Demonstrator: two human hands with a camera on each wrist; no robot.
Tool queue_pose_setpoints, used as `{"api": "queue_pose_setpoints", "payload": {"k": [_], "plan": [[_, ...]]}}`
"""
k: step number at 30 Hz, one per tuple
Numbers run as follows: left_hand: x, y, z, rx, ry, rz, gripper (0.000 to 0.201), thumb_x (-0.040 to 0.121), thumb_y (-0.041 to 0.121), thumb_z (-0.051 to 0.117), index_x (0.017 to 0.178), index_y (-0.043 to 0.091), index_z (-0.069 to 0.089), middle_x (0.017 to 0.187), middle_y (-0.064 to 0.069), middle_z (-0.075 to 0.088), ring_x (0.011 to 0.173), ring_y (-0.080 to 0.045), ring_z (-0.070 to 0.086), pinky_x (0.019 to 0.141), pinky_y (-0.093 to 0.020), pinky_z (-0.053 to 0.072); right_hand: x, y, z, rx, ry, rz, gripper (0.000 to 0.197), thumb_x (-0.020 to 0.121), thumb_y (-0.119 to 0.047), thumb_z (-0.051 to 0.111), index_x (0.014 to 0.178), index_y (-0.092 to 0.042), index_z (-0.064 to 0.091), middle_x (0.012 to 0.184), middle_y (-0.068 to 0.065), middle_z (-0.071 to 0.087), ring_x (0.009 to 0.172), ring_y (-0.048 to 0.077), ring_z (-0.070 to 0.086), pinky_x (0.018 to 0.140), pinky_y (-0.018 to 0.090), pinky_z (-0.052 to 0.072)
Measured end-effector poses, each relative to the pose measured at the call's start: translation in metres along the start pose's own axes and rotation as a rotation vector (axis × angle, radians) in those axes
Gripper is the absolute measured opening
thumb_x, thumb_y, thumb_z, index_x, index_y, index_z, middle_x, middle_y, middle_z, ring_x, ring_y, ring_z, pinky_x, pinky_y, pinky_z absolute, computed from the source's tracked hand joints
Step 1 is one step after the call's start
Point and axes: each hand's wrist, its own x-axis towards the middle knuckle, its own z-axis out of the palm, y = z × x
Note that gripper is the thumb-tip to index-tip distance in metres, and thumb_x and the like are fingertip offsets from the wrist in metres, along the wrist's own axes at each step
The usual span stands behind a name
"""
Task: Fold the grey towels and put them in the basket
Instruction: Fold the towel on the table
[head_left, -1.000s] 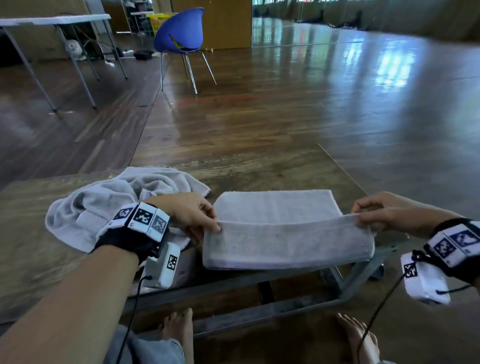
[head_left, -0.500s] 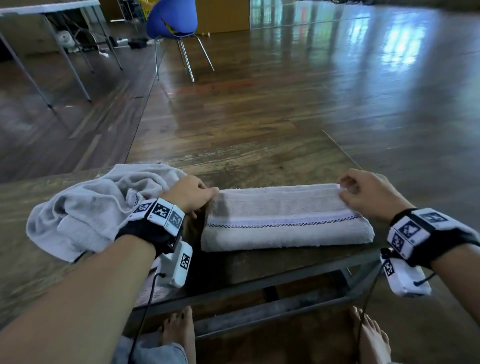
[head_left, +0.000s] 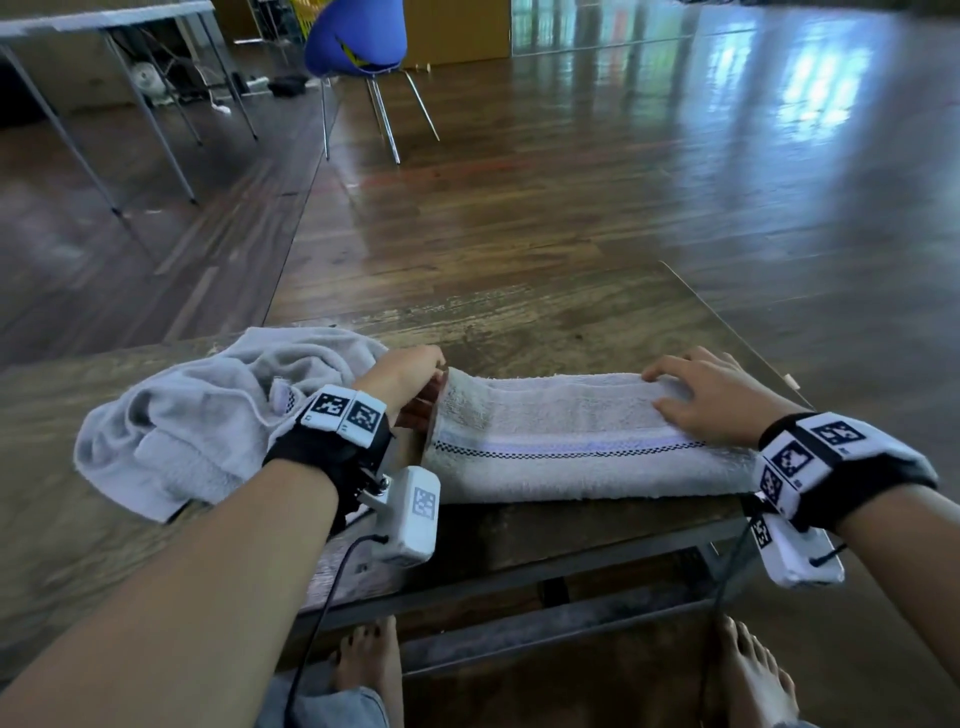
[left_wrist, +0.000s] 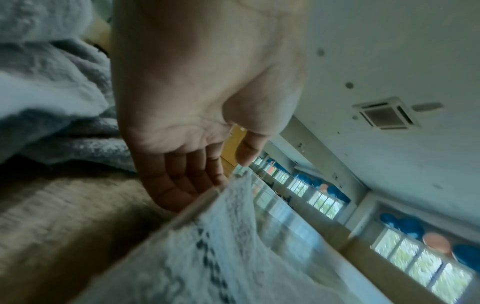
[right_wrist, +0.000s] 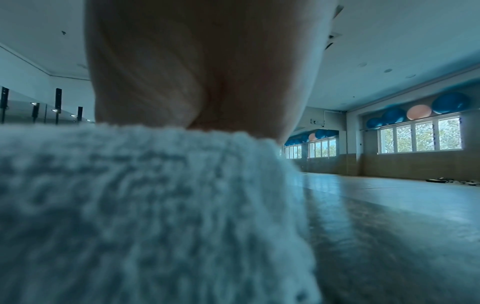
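Note:
A grey towel (head_left: 561, 431), folded into a long band with a checked stripe, lies along the front of the wooden table (head_left: 545, 332). My left hand (head_left: 415, 379) is at its left end, fingers slid under the slightly raised edge. In the left wrist view that hand (left_wrist: 202, 98) shows a flat palm, straight fingers behind the towel's edge (left_wrist: 207, 257) and the thumb clear of it. My right hand (head_left: 711, 400) lies flat with spread fingers on the towel's right end; the right wrist view shows only pile (right_wrist: 130, 205) under the hand (right_wrist: 194, 61). A second grey towel (head_left: 208, 410) lies crumpled to the left. No basket is seen.
The table's right corner (head_left: 789, 384) is just past my right hand, its front edge right below the towel. My bare feet (head_left: 369, 660) are under the table by its metal frame. A blue chair (head_left: 358, 36) and a white table (head_left: 104, 21) stand far off on the wooden floor.
The near edge of the towel was lifted and folded away onto the far half, making a narrow band. Both hands then released the edge; the right now presses flat, the left moved to the left end.

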Motion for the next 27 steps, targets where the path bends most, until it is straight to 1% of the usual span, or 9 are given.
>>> {"api": "queue_pose_setpoints", "payload": {"k": [3,6,10,12,15,18,20,24,27], "plan": [[-0.004,-0.001,-0.001,-0.045,-0.123,0.081,0.027,0.084,-0.003,0.042,0.071,0.011,0.061,0.064,-0.005,0.052,0.050,-0.016,0.045,0.051,-0.025,0.037,-0.002,0.003,0.000,-0.003,-0.007,-0.011,0.039,0.095,-0.039,0.055,0.134,-0.039,0.051,0.142,0.004,0.042,0.137,0.031,0.030,0.111,0.046,0.031],[-0.010,-0.001,-0.001,-0.093,-0.191,0.126,0.026,0.087,-0.009,0.049,0.093,0.010,0.065,0.071,-0.005,0.058,0.050,-0.012,0.049,0.057,-0.026,0.043,-0.002,0.003,-0.001,0.002,-0.009,-0.012,0.038,0.095,-0.040,0.056,0.133,-0.039,0.051,0.143,0.005,0.042,0.138,0.032,0.030,0.112,0.046,0.030],[-0.010,0.001,-0.002,-0.234,-0.089,0.230,0.045,0.085,-0.020,0.055,0.122,0.005,0.055,0.089,-0.010,0.062,0.065,-0.015,0.057,0.056,-0.024,0.049,-0.003,0.001,-0.002,-0.004,-0.016,-0.009,0.038,0.096,-0.039,0.056,0.134,-0.038,0.051,0.144,0.005,0.041,0.138,0.032,0.030,0.112,0.046,0.030],[-0.011,0.000,-0.003,-0.276,-0.024,0.295,0.050,0.081,-0.026,0.055,0.122,0.002,0.055,0.095,-0.013,0.062,0.075,-0.018,0.060,0.055,-0.023,0.050,-0.004,0.000,-0.003,-0.004,-0.018,-0.004,0.038,0.096,-0.039,0.056,0.134,-0.038,0.051,0.144,0.005,0.041,0.138,0.032,0.030,0.112,0.047,0.030],[-0.009,-0.001,-0.004,-0.287,0.076,0.343,0.050,0.076,-0.029,0.052,0.112,0.004,0.058,0.112,-0.018,0.061,0.092,-0.025,0.058,0.070,-0.032,0.049,-0.005,0.000,-0.002,-0.009,-0.019,-0.002,0.038,0.095,-0.040,0.057,0.133,-0.038,0.052,0.143,0.005,0.042,0.138,0.032,0.031,0.111,0.046,0.031],[-0.003,-0.004,-0.006,-0.074,0.197,0.398,0.027,0.083,-0.011,0.060,0.098,0.010,0.066,0.104,-0.013,0.066,0.086,-0.020,0.058,0.069,-0.030,0.047,-0.003,0.003,-0.002,-0.009,0.009,-0.007,0.041,0.094,-0.042,0.061,0.132,-0.032,0.053,0.139,0.006,0.045,0.130,0.030,0.041,0.107,0.044,0.036],[0.001,-0.009,-0.006,0.218,0.210,0.460,0.010,0.086,0.010,0.068,0.096,0.013,0.070,0.088,-0.005,0.066,0.075,-0.014,0.059,0.068,-0.023,0.046,-0.002,0.008,-0.005,0.015,0.057,0.009,0.043,0.091,-0.046,0.065,0.128,-0.026,0.056,0.133,0.007,0.048,0.111,0.022,0.049,0.093,0.035,0.041],[0.004,-0.021,0.000,0.765,0.140,0.528,0.024,0.091,0.031,0.065,0.109,0.015,0.068,0.088,-0.002,0.066,0.079,-0.016,0.061,0.074,-0.031,0.051,0.001,0.019,-0.008,0.009,0.104,0.041,0.039,0.089,-0.046,0.067,0.117,-0.019,0.062,0.122,0.009,0.054,0.098,0.017,0.049,0.080,0.027,0.040],[0.005,-0.022,0.001,0.825,0.155,0.523,0.026,0.093,0.034,0.065,0.108,0.013,0.068,0.093,-0.007,0.067,0.085,-0.021,0.061,0.081,-0.034,0.052,-0.001,0.021,-0.008,0.042,0.101,0.040,0.030,0.089,-0.042,0.069,0.108,-0.021,0.060,0.114,0.006,0.054,0.082,0.014,0.057,0.058,0.016,0.041]]}}
